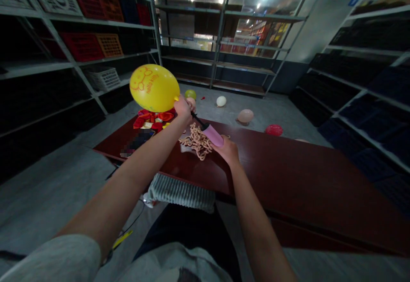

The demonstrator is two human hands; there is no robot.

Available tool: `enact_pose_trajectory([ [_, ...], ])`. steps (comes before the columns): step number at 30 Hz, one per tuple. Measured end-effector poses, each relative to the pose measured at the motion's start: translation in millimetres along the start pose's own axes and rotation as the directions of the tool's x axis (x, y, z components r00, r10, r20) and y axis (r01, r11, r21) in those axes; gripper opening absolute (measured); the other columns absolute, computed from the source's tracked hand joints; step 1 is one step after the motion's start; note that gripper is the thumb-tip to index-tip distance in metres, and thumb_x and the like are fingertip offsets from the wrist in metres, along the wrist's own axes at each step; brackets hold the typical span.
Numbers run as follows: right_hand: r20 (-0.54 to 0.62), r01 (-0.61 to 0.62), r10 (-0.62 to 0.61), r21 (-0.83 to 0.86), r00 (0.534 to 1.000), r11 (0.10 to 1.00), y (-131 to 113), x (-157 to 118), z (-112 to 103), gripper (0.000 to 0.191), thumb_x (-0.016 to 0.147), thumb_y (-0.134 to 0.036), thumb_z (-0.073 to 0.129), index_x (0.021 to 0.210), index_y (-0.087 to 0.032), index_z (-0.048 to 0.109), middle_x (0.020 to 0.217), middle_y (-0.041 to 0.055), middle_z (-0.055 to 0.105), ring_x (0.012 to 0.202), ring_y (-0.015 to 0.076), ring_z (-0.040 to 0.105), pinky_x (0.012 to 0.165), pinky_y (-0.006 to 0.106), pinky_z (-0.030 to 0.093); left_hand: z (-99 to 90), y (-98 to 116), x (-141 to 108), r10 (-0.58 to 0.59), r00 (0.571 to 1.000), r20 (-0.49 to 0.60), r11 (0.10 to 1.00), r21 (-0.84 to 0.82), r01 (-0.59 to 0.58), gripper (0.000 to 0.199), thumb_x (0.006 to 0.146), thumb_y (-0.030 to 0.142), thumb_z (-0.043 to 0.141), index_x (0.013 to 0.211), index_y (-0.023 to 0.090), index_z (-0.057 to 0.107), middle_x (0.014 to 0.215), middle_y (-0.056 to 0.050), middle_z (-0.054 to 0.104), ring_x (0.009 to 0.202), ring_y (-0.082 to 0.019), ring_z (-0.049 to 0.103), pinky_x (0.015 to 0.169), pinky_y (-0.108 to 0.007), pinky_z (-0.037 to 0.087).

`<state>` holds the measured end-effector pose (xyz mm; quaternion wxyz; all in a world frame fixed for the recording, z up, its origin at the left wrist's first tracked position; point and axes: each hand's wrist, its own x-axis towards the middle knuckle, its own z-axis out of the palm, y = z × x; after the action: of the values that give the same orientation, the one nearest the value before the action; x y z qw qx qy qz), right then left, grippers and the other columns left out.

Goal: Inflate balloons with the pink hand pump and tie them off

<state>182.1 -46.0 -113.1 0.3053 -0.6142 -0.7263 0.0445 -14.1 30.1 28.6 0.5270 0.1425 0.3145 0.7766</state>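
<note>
My left hand is closed at the neck of an inflated yellow balloon printed with "hello kitty" and a cartoon face. The balloon points to the left, above the table. From that hand a black rod runs down into the pink barrel of a balloon pump. My right hand is wrapped round the barrel's lower end. Under the pump lies a tangled heap of beige, curly strands. Left of it, red, orange and yellow limp pieces sit bunched on the table. The balloon's neck is mostly hidden by my fingers.
The dark red table extends to the right. On the floor beyond lie a white balloon, a pinkish balloon, a red balloon and a yellow-green balloon. Metal shelves with crates stand around. A blurred dark object lies at left.
</note>
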Motion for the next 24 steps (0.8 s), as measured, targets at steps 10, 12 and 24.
enact_pose_trajectory([
  [10,-0.032,0.007,-0.003,0.140,0.999,0.990,3.8,3.0,4.6,0.050,0.076,-0.054,0.076,0.114,-0.024,0.064,0.103,0.0078,0.077,0.094,0.0283,0.073,0.075,0.032,0.051,36.5,71.5,-0.7,0.150,0.985,0.090,0.979,0.129,-0.161,0.042,0.106,0.028,0.034,0.065,0.021,0.028,0.047,0.006,0.020,0.038,-0.010,0.022,0.043,-0.024,0.018],
  [12,-0.046,0.008,0.000,0.185,0.999,0.983,6.8,3.4,6.4,0.049,0.076,-0.055,0.075,0.111,-0.023,0.064,0.100,0.0078,0.076,0.092,0.0277,0.073,0.074,0.032,0.051,49.5,69.5,-8.6,0.182,0.973,0.144,0.969,0.141,-0.202,0.043,0.106,0.032,0.035,0.065,0.021,0.028,0.046,0.006,0.020,0.038,-0.011,0.021,0.042,-0.025,0.017],
  [24,-0.040,-0.132,0.158,0.374,0.987,0.918,14.0,7.5,3.3,0.041,0.072,-0.057,0.072,0.090,-0.022,0.061,0.084,0.0057,0.072,0.077,0.0240,0.069,0.067,0.029,0.047,99.7,-11.8,-23.6,0.217,0.939,0.266,0.925,0.251,-0.285,0.048,0.107,0.034,0.039,0.061,0.022,0.029,0.043,0.006,0.024,0.032,-0.009,0.026,0.034,-0.022,0.017],
])
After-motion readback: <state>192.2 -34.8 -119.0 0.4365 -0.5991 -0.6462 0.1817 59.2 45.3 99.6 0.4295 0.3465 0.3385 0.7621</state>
